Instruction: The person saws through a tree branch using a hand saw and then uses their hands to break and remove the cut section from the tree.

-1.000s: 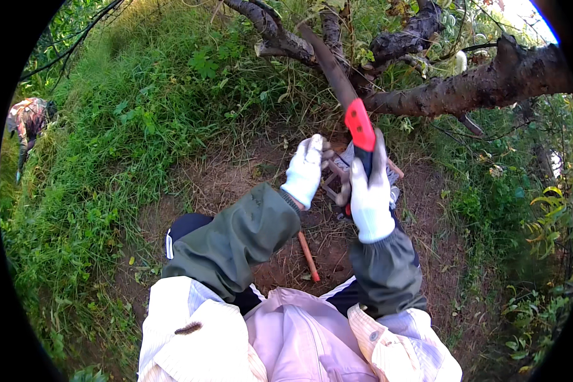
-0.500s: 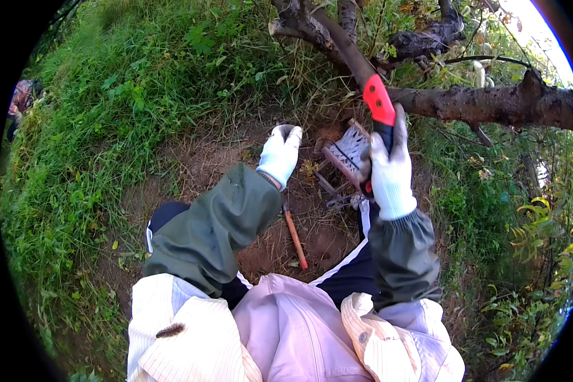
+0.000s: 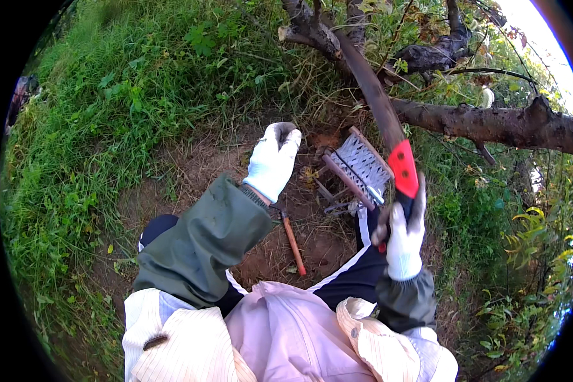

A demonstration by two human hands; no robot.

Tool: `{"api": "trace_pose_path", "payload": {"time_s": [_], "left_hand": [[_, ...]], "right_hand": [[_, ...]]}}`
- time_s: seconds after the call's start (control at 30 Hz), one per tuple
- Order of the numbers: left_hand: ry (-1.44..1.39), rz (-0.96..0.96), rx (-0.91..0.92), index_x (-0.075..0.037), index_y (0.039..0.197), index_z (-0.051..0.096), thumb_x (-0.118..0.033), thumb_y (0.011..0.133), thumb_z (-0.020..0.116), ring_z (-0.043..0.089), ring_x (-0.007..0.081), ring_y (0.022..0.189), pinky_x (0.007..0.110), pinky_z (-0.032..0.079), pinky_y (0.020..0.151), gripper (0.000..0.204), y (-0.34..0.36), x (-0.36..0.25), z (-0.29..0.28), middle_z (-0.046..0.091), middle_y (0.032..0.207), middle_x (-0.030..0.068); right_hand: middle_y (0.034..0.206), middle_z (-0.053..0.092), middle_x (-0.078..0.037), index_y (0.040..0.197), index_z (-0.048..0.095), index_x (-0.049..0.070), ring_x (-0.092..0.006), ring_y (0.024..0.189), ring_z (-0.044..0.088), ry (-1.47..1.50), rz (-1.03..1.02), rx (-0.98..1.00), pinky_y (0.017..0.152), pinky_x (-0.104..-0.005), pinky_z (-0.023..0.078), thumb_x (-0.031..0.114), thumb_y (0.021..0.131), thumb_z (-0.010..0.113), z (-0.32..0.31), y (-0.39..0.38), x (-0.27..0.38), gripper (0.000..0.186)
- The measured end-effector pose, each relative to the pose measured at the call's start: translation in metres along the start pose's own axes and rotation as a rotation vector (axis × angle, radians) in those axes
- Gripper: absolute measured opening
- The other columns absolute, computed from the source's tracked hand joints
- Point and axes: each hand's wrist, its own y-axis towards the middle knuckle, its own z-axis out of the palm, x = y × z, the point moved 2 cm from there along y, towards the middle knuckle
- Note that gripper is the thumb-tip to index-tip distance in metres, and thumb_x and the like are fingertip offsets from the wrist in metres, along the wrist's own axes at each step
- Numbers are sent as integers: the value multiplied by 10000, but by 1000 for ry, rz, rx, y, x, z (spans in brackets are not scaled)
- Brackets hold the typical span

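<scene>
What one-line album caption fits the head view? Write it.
Gloved right hand holds a red-handled pruning saw near a tree branch; gloved left hand hovers empty above bare soil.

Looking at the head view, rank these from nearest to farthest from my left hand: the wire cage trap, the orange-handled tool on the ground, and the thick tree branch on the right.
1. Orange-handled tool: on the dirt just below the left hand.
2. Wire cage trap: to the hand's right; close to the tool's distance, so these two are hard to split.
3. Thick tree branch: far right, clearly farthest.
</scene>
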Motion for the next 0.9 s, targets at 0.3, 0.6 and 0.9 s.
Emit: {"api": "trace_pose_path", "payload": {"time_s": [0.3, 0.6, 0.9], "left_hand": [[151, -44, -37, -32, 1068, 566, -288, 917, 539, 616, 224, 858, 328, 473, 780, 298, 19, 16, 10, 653, 925, 117], [-35, 35, 90, -8, 1131, 504, -147, 938, 501, 559, 127, 898, 251, 449, 783, 238, -15, -64, -46, 568, 1030, 63], [50, -26, 51, 2, 1109, 515, -129, 934, 512, 560, 111, 867, 245, 456, 752, 218, -4, -45, -49, 572, 989, 42]], "right_hand": [[662, 461, -12, 1462, 155, 218, -93, 428, 429, 196, -99, 124, 387, -258, 421, 83, 925, 486, 56, 126, 25, 645], [660, 478, -9, 1462, 157, 224, -64, 431, 430, 164, -108, 85, 366, -221, 394, 81, 932, 451, 27, 56, 4, 623], [634, 471, -13, 1468, 109, 198, -73, 418, 435, 63, -54, 35, 391, -228, 435, 58, 918, 447, 25, 53, 5, 661]]}}
